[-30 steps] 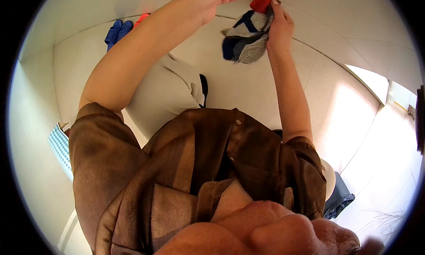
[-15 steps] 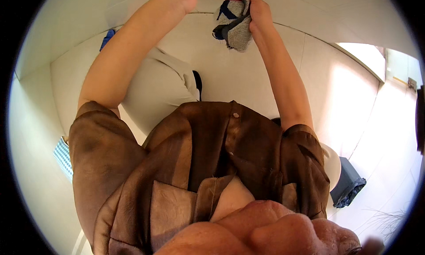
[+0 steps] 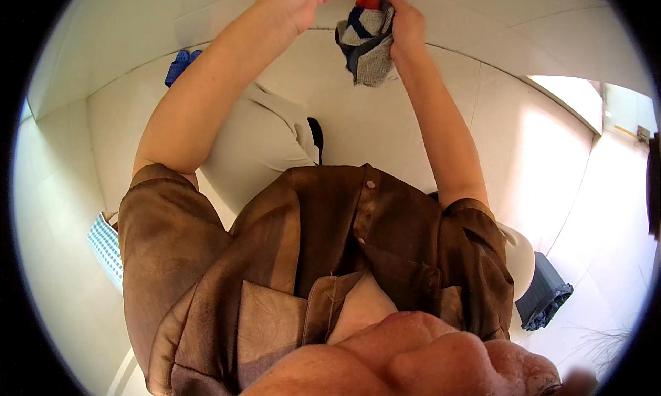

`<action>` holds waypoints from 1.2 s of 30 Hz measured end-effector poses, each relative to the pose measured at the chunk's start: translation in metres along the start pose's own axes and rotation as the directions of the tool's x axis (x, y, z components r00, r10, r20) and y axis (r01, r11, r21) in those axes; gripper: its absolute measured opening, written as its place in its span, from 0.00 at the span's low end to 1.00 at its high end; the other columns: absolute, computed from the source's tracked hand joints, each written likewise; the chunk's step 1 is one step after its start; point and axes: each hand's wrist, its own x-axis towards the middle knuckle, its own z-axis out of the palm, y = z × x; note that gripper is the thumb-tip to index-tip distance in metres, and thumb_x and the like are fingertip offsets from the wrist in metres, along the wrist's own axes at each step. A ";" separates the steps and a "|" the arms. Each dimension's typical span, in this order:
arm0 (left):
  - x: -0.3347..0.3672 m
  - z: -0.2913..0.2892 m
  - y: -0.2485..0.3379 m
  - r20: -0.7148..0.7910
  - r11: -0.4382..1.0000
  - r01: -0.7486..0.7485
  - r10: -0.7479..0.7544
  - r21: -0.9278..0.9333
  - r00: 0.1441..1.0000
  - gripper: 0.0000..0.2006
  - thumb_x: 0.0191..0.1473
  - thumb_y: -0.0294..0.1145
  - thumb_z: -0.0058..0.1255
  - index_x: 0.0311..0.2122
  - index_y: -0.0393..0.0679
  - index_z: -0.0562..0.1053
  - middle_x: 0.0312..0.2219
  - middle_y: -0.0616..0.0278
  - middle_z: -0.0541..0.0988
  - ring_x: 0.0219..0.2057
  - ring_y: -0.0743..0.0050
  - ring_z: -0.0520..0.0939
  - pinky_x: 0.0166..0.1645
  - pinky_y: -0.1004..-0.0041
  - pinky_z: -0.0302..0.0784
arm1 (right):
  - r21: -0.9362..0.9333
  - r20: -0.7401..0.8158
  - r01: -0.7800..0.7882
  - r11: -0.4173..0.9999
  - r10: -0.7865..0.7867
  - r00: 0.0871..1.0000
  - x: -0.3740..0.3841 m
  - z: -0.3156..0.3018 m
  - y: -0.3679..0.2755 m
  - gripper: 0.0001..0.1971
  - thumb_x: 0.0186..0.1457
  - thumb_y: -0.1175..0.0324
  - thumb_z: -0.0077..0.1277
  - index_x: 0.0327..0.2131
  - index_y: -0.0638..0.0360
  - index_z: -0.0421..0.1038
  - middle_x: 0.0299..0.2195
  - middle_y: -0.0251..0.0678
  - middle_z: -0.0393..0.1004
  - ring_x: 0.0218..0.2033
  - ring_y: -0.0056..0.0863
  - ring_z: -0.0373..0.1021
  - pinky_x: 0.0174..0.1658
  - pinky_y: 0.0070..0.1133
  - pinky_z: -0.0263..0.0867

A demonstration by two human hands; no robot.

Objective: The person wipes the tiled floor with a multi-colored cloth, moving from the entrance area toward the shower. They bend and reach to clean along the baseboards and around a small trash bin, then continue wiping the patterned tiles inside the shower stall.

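showing at the far left is a blue-and-white checked item (image 3: 105, 250), partly hidden behind the sleeve of a glossy brown shirt (image 3: 172, 231). next come blue slippers (image 3: 177, 69), lying on the pale floor (image 3: 385, 127) close to the wall (image 3: 124, 45) and just beside the left forearm. the left hand (image 3: 296, 2) is cut by the upper edge; its visible fingers stretch toward a knit bundle (image 3: 370, 48) and stop short of touching it, but whether they stand apart from the thumb cannot be told. the bundle, grey with navy and red, hangs near the top between the hands. its long axis runs nearly up and down the view: the red end points away from the person, the loose grey end back toward the chest. the right hand (image 3: 408, 28) is clamped on its side edge, thumb by the red end. farther right, a dark bin (image 3: 538, 286) shows beside a pale trouser leg (image 3: 521, 262).
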 end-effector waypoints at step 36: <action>0.007 0.003 0.002 -0.034 0.993 -0.059 0.055 -0.104 0.998 0.12 0.60 0.38 0.42 0.33 0.41 0.72 0.28 0.60 0.78 0.30 0.70 0.79 0.38 0.73 0.76 | -0.102 0.018 0.079 0.992 -0.078 0.997 -0.009 -0.004 -0.006 0.18 0.56 0.60 0.54 0.39 0.71 0.74 0.36 0.40 0.75 0.37 0.30 0.69 0.41 0.27 0.66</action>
